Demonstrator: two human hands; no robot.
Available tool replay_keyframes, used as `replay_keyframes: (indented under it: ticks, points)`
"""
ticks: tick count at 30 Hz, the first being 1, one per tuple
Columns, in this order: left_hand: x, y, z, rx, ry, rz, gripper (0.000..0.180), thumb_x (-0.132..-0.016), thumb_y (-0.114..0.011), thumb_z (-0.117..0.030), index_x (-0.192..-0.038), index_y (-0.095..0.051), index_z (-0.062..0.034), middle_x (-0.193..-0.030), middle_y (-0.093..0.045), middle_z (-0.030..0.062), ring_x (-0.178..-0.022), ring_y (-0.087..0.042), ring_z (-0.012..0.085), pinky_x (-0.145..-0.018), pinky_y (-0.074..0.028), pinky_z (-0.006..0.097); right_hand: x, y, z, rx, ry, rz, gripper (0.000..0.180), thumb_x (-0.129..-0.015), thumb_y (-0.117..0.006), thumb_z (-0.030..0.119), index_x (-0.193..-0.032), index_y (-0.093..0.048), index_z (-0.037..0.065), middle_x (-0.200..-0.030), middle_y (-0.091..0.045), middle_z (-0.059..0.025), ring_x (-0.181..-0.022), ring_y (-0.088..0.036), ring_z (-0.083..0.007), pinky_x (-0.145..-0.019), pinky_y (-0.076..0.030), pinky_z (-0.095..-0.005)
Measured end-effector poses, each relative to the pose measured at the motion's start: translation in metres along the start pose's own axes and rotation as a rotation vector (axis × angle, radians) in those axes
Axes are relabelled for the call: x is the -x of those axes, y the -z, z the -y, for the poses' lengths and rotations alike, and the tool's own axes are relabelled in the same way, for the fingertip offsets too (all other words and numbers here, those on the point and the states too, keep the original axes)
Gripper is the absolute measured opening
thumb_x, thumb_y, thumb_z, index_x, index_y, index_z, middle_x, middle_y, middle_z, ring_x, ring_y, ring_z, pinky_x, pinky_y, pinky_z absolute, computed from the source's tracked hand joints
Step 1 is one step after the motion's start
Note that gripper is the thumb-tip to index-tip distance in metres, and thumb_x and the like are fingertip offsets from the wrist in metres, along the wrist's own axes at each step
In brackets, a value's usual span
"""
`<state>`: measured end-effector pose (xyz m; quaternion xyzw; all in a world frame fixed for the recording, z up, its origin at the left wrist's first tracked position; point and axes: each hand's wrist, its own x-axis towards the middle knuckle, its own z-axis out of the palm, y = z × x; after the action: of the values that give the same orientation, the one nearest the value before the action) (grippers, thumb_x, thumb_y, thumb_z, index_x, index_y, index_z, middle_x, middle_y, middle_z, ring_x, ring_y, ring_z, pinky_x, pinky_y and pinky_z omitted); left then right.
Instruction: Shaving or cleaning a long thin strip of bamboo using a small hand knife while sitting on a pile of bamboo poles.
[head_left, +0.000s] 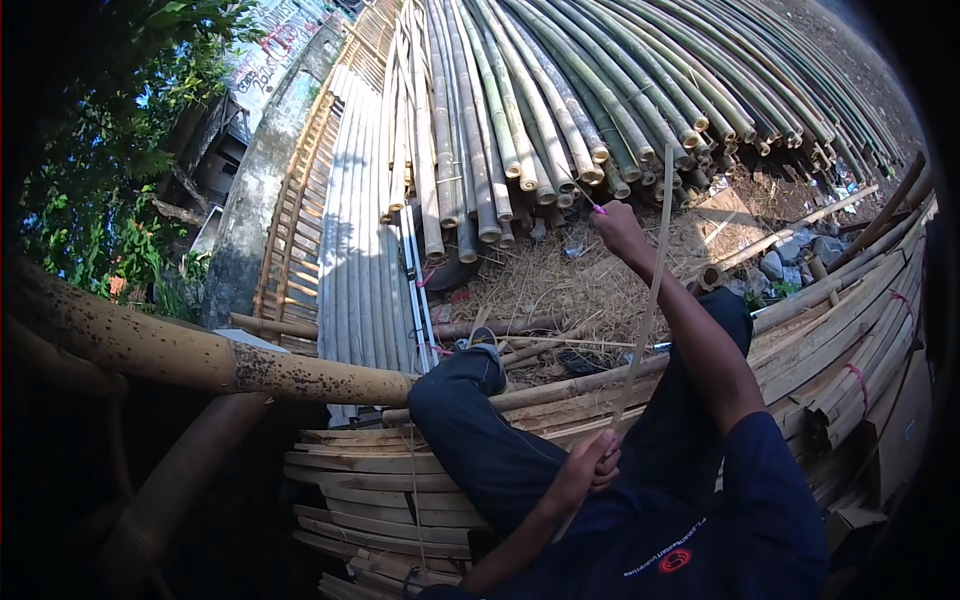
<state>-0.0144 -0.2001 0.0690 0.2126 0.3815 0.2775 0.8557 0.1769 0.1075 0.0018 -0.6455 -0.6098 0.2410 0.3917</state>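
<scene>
Right of centre in the head view, a thin bamboo strip (640,345) runs nearly upright, its lower part wrapped by the left hand (592,466); above, the right hand (622,230) clasps a small pink object (599,209) near stacked bamboo poles (520,115) at upper centre.

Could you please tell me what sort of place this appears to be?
It looks like an outdoor bamboo yard or work area: long bamboo poles lie in a large pile, layered split strips lie close to the person, and green foliage grows at one side.
</scene>
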Motion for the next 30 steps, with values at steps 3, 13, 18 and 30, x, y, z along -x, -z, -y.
replay_keyframes:
  ticks: [3, 13, 18, 30]
  points:
    - [-0.007, 0.022, -0.025, 0.156, -0.064, -0.019, 0.03, -0.099, -0.035, -0.035, -0.078, -0.036, -0.0132, -0.055, -0.023, -0.0062, -0.041, -0.018, 0.0021, -0.035, -0.013, 0.018, 0.019, -0.013, 0.001, -0.298, -0.119, 0.02, 0.035, -0.079, -0.053, 0.024, -0.061, -0.052, -0.006, -0.052, -0.052, -0.0183, -0.045, -0.045, -0.0321, -0.048, -0.035, -0.0428]
    - [-0.019, 0.064, -0.054, 0.179, -0.162, -0.09, 0.033, -0.098, -0.036, -0.043, -0.077, -0.037, -0.0169, -0.053, -0.021, -0.0071, -0.038, -0.016, 0.0021, -0.033, -0.011, 0.019, 0.118, -0.041, 0.059, -0.235, 0.652, 0.68, 0.035, -0.076, -0.055, 0.029, -0.056, -0.051, 0.0, -0.051, -0.047, -0.0197, -0.049, -0.048, -0.0382, -0.05, -0.038, -0.0461]
    - [-0.023, 0.063, -0.04, 0.206, -0.165, -0.149, 0.034, -0.096, -0.038, -0.046, -0.077, -0.036, -0.0178, -0.052, -0.021, -0.0074, -0.037, -0.015, 0.0023, -0.032, -0.009, 0.019, 0.12, -0.044, 0.065, 0.0, 0.895, 0.731, 0.025, -0.067, -0.056, 0.027, -0.056, -0.055, 0.005, -0.054, -0.05, -0.0181, -0.053, -0.053, -0.0387, -0.051, -0.041, -0.0473]
    - [-0.006, 0.04, -0.014, 0.265, 0.027, 0.027, 0.033, -0.098, -0.035, -0.04, -0.076, -0.037, -0.0158, -0.053, -0.022, -0.0068, -0.038, -0.016, 0.0026, -0.033, -0.012, 0.019, 0.013, 0.013, 0.02, -0.268, 0.125, 0.044, 0.035, -0.073, -0.054, 0.022, -0.057, -0.043, -0.007, -0.044, -0.032, -0.0104, -0.044, -0.032, -0.0113, -0.044, -0.027, -0.0366]
